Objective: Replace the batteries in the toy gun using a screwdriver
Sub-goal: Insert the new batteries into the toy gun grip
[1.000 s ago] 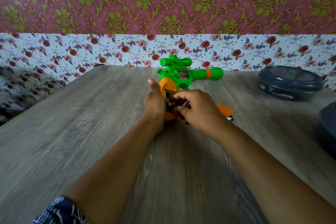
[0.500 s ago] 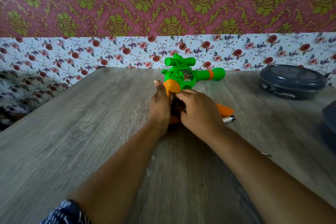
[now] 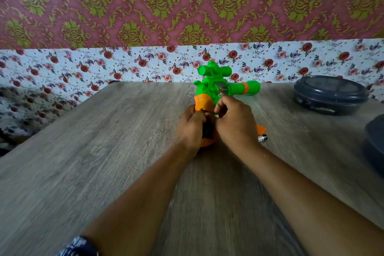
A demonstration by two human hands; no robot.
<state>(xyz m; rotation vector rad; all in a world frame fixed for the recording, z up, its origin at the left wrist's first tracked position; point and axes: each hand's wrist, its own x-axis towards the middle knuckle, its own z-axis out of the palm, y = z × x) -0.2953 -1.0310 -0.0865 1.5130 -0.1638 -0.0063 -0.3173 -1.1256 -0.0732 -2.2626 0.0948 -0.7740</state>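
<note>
- Plainly, the left hand is wrapped round the orange grip of the gun, bracing it so the open dark slot faces up between both hands.
- Just beside it, the right hand has its fingers curled together over that slot, probably pressing a cell in; what they pinch is hidden.
- Beyond the knuckles the green barrel points off to the right, clear of the work.
- Behind the right wrist a battery lies on the tabletop, near an orange piece, possibly the cover, kept within reach.
</note>
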